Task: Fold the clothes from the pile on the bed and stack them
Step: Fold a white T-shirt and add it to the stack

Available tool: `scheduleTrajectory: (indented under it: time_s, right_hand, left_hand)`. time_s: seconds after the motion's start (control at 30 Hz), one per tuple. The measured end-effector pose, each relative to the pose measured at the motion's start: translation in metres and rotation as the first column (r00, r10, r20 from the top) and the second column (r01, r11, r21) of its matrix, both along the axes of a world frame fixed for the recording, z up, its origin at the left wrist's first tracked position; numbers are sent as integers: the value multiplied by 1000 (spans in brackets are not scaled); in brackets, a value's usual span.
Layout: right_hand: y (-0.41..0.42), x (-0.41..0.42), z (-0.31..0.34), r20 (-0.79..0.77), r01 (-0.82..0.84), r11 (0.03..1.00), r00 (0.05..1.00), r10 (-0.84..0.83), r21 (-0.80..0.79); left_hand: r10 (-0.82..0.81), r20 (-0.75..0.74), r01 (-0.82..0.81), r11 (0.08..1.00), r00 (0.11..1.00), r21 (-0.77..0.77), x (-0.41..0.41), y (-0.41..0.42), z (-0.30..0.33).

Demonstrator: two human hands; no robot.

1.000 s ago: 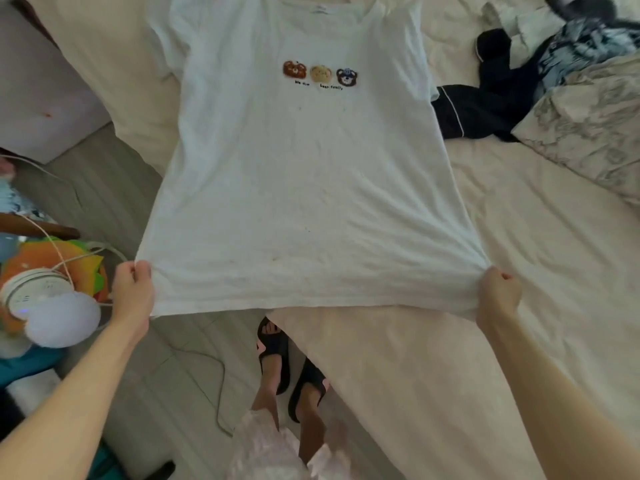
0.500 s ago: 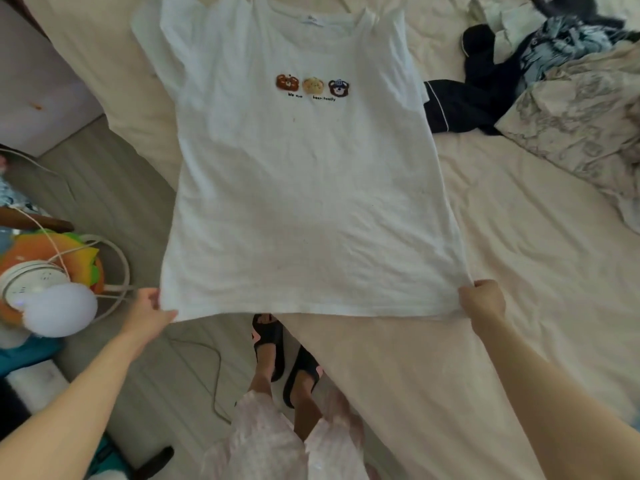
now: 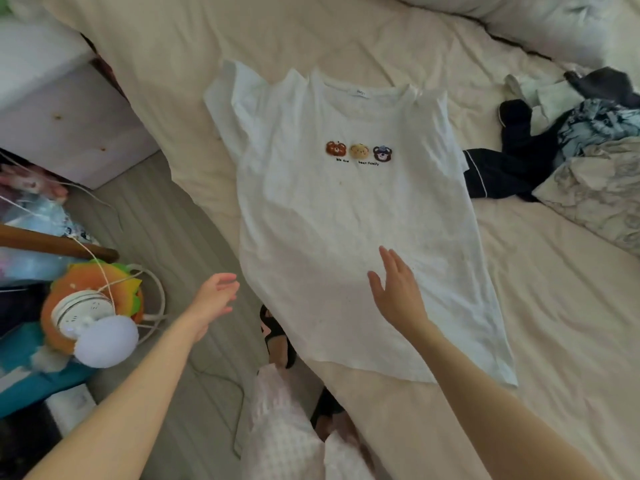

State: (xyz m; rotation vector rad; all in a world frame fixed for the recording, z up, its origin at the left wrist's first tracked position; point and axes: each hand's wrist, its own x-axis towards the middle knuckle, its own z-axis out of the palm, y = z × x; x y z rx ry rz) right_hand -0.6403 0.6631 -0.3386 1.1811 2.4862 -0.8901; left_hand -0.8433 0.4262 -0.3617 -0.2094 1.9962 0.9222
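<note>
Shirt (image 3: 360,230) lying face up mid-frame on the bed (image 3: 554,306), hem overhanging the edge.
Both hands are hovering open and empty: right hand (image 3: 398,292) over the lower shirt, left hand (image 3: 213,299) beside it. Smoothing wrinkles before folding the sleeves inward looks wise; pile (image 3: 554,140) is waiting upper right.

Bare sheet (image 3: 540,306) right of T-shirt (image 3: 346,220): open passage. Clothes pile (image 3: 540,157) and patterned pillow (image 3: 595,199) crowd upper right. Bedside cabinet (image 3: 65,123) flanks left edge.
</note>
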Motion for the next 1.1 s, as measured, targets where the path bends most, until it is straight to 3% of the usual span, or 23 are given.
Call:
scheduleTrajectory:
  time_s: [0.3, 0.47, 0.7, 0.87, 0.97, 1.1]
  right_hand:
    - [15, -212, -16, -25, -229, 971, 973, 231, 64]
    - [9, -307, -40, -4, -306, 945, 951, 309, 115]
    - [7, -344, -67, -46, -196, 979, 979, 199, 56]
    - [20, -346, -79, 10, -250, 968, 968, 250, -12]
    - [22, -346, -80, 3, -260, 965, 966, 260, -27]
    - [27, -340, -74, 33, -291, 954, 955, 294, -70]
  left_hand:
    - [269, 32, -270, 945, 963, 184, -177, 85, 4]
    - [102, -131, -82, 985, 986, 151, -255, 126, -19]
    - [217, -231, -148, 948, 949, 282, -320, 170, -39]
    - [224, -104, -175, 920, 969, 351, -329, 185, -38]
    - [249, -208, -163, 919, 946, 360, -334, 177, -32]
    - [154, -510, -28, 969, 846, 246, -330, 140, -26]
